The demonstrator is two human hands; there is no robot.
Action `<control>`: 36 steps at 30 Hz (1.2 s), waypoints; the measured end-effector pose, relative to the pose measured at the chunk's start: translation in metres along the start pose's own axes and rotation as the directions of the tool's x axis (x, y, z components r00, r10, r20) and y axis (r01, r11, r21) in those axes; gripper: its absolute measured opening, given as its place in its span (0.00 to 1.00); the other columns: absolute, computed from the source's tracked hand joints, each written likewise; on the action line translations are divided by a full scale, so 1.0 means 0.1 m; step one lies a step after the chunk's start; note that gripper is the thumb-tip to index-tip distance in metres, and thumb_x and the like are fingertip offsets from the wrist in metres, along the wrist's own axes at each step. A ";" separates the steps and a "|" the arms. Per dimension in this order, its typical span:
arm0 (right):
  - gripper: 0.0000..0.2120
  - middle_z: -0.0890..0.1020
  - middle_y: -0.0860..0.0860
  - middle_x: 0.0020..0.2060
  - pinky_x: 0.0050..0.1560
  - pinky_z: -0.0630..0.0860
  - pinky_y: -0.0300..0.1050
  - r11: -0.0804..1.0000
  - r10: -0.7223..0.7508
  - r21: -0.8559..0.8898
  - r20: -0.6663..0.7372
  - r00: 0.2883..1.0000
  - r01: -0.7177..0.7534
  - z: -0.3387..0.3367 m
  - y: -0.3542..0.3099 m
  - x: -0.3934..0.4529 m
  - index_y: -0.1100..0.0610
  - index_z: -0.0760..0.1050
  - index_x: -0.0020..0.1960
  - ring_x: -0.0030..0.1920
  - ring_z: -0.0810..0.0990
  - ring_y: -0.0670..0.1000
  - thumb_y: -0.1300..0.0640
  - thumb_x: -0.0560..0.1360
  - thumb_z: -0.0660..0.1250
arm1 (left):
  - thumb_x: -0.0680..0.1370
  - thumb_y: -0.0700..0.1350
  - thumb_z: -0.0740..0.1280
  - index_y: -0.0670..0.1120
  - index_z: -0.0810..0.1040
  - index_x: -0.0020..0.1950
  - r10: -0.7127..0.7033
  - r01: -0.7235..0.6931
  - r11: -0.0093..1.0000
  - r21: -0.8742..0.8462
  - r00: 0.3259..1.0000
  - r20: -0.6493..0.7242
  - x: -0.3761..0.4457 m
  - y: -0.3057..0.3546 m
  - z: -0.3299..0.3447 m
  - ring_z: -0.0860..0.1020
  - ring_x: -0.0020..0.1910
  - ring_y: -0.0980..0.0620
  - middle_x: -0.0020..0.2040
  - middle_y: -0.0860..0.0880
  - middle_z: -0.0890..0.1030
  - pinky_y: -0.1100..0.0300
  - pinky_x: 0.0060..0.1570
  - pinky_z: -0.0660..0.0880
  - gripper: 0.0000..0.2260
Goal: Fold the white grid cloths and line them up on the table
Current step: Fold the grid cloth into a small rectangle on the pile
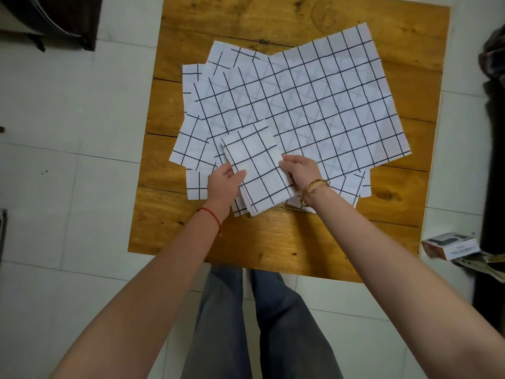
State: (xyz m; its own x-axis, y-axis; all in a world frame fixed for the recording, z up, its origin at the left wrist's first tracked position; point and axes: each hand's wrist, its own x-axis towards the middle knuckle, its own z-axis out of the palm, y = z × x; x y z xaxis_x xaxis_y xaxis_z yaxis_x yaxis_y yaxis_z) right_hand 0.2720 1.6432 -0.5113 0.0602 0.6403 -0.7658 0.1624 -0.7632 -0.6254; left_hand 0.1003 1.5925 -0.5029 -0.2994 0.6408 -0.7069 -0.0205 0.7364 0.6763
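Cloths, white with a black grid, lie unfolded in an overlapping pile (297, 105) across the centre of the wooden table (273, 242). 1 folded cloth (255, 165) rests on the pile's lower edge, just below frame centre. Left hand (222, 184) grips its left edge, thumb on top. Right hand (300, 169) pinches its right edge, fingers curled. White tile floor (68, 132) surrounds the table. Small box (451, 244) sits at the right edge of the frame, off the table.
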 end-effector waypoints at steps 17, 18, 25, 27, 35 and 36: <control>0.09 0.77 0.49 0.36 0.41 0.73 0.38 0.836 -0.075 -0.527 0.161 0.984 0.150 1.49 0.31 -0.67 0.54 0.72 0.34 0.41 0.76 0.48 0.59 0.71 0.70 | 0.75 0.39 0.71 0.42 0.77 0.64 0.110 -0.053 0.940 0.336 0.982 -0.154 -0.12 -0.31 -1.62 0.81 0.54 0.46 0.53 0.39 0.82 0.76 0.40 0.67 0.17; 0.07 0.77 0.48 0.35 0.39 0.71 0.37 0.824 -0.076 -0.545 0.164 0.984 0.154 1.60 0.35 -0.70 0.55 0.73 0.36 0.40 0.75 0.48 0.59 0.71 0.70 | 0.74 0.38 0.71 0.42 0.78 0.63 0.110 -0.049 0.938 0.344 0.981 -0.161 -0.12 -0.35 -1.71 0.81 0.53 0.47 0.53 0.39 0.82 0.76 0.40 0.68 0.17; 0.09 0.74 0.50 0.34 0.33 0.69 0.37 0.771 -0.089 -0.615 0.155 0.984 0.167 2.14 0.55 -0.82 0.54 0.70 0.36 0.38 0.73 0.49 0.60 0.72 0.67 | 0.74 0.34 0.68 0.42 0.79 0.62 0.093 -0.033 0.932 0.361 0.984 -0.152 -0.13 -0.59 -2.16 0.78 0.46 0.54 0.50 0.42 0.83 0.61 0.56 0.76 0.17; 0.09 0.75 0.49 0.34 0.34 0.69 0.39 0.759 -0.082 -0.633 0.140 0.987 0.153 2.21 0.60 -0.84 0.54 0.69 0.35 0.38 0.73 0.50 0.61 0.72 0.67 | 0.74 0.33 0.68 0.42 0.78 0.62 0.107 -0.051 0.930 0.365 0.985 -0.133 -0.12 -0.65 -2.21 0.78 0.45 0.55 0.48 0.45 0.83 0.67 0.51 0.76 0.16; 0.06 0.75 0.49 0.34 0.36 0.69 0.40 0.713 -0.075 -0.685 0.133 0.988 0.147 2.24 0.66 -0.87 0.54 0.71 0.38 0.39 0.74 0.50 0.59 0.73 0.67 | 0.73 0.33 0.69 0.42 0.79 0.59 0.142 -0.091 0.920 0.382 0.984 -0.108 -0.02 -0.79 -2.34 0.79 0.42 0.55 0.46 0.50 0.81 0.76 0.40 0.72 0.15; 0.05 0.76 0.50 0.36 0.37 0.70 0.40 0.700 -0.079 -0.698 0.135 0.988 0.152 2.24 0.66 -0.88 0.55 0.72 0.40 0.39 0.75 0.51 0.59 0.73 0.67 | 0.73 0.34 0.70 0.42 0.79 0.58 0.147 -0.096 0.918 0.386 0.983 -0.106 -0.01 -0.80 -2.35 0.79 0.41 0.55 0.45 0.51 0.81 0.78 0.37 0.71 0.14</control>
State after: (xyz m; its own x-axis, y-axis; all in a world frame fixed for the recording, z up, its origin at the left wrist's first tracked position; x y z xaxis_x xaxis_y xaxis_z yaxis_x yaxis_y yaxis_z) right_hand 0.0567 1.5172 -0.5193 -0.0864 0.6812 -0.7270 0.8103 -0.3765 -0.4490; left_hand -0.1221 1.4822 -0.5072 -0.3989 0.7155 -0.5735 0.3781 0.6981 0.6080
